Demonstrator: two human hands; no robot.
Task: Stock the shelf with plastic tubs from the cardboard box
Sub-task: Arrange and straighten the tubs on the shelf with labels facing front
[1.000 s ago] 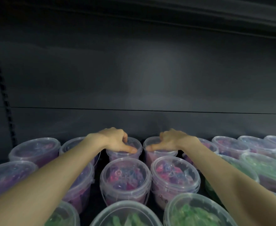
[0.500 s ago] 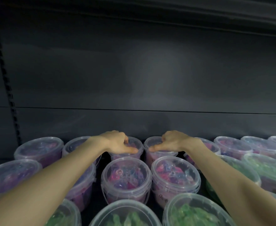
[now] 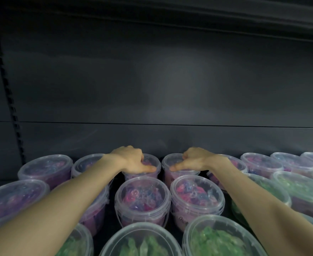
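Clear plastic tubs with pink and purple contents stand in rows on the dark shelf. My left hand [image 3: 131, 159] grips the lid rim of a back-row tub [image 3: 153, 161], thumb along its near edge and fingers curled over the far side. My right hand [image 3: 194, 158] holds the neighbouring back-row tub [image 3: 172, 160] the same way. Both tubs stand upright close to the shelf's back wall [image 3: 155, 139]. The cardboard box is out of view.
Two pink-filled tubs [image 3: 142, 196] [image 3: 196, 194] stand directly in front of the held ones. Green-filled tubs [image 3: 220, 239] fill the front row and the right side. More purple tubs [image 3: 44, 167] stand at left. A slotted upright [image 3: 9, 100] runs along the left wall.
Both hands stay on the same two back-row tubs. Only the view has drifted slightly.
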